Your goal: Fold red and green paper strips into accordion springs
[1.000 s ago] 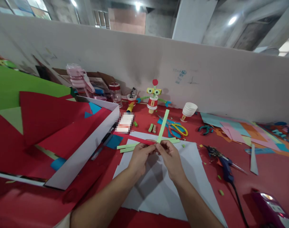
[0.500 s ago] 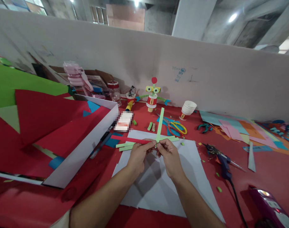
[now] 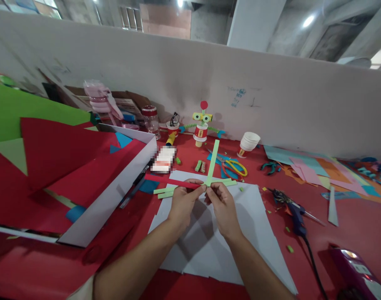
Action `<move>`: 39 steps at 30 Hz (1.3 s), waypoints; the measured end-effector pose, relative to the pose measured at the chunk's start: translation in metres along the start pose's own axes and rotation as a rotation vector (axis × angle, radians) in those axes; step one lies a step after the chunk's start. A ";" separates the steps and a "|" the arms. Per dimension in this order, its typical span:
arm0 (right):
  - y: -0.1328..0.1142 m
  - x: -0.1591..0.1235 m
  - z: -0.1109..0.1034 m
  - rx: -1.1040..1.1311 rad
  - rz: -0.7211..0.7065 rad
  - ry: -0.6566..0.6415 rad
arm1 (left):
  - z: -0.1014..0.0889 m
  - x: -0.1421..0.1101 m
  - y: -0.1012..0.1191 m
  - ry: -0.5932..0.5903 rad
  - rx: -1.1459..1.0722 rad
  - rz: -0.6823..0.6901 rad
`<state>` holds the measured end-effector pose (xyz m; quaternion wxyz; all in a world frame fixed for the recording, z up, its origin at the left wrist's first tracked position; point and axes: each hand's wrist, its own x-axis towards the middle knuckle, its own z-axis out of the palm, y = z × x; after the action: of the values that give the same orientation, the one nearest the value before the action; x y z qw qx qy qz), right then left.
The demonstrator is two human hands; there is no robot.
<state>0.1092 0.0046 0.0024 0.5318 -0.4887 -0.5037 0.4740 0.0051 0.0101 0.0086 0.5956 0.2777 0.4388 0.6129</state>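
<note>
Above the white sheet [image 3: 209, 250], both hands pinch the meeting ends of two paper strips. My left hand [image 3: 186, 204] is closed on the red paper strip [image 3: 165, 180], which sticks out to the left. Between the fingertips of my right hand [image 3: 223, 206] is the base of the light green paper strip [image 3: 213, 162], which points up and away. The fingers cover the joint, so I cannot tell how the two ends are fixed. More light green strips [image 3: 165, 193] lie on the sheet behind the hands.
A paper-cup robot figure [image 3: 201, 131] stands by the wall, with stacked paper cups [image 3: 249, 143] to its right. Yellow-and-red-handled scissors [image 3: 237, 168] lie behind the sheet. Right are a glue gun [image 3: 298, 223] and coloured paper [image 3: 312, 162]; left is a white box [image 3: 115, 196] holding paper.
The light green strip's far end has tilted slightly to the right. The red strip's outer end has risen a little. Both hands keep their pinch at almost the same place.
</note>
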 end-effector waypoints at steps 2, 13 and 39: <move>0.000 0.000 0.001 0.009 0.003 -0.010 | 0.001 0.000 0.000 0.002 -0.006 -0.001; -0.006 0.000 -0.001 0.000 -0.007 -0.026 | 0.001 -0.002 0.005 -0.016 -0.017 0.023; -0.005 0.002 -0.005 -0.037 -0.014 -0.022 | 0.001 -0.002 0.004 -0.094 0.029 -0.002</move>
<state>0.1144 0.0057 0.0075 0.5206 -0.4894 -0.5216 0.4662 0.0045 0.0084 0.0132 0.6120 0.3143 0.4192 0.5924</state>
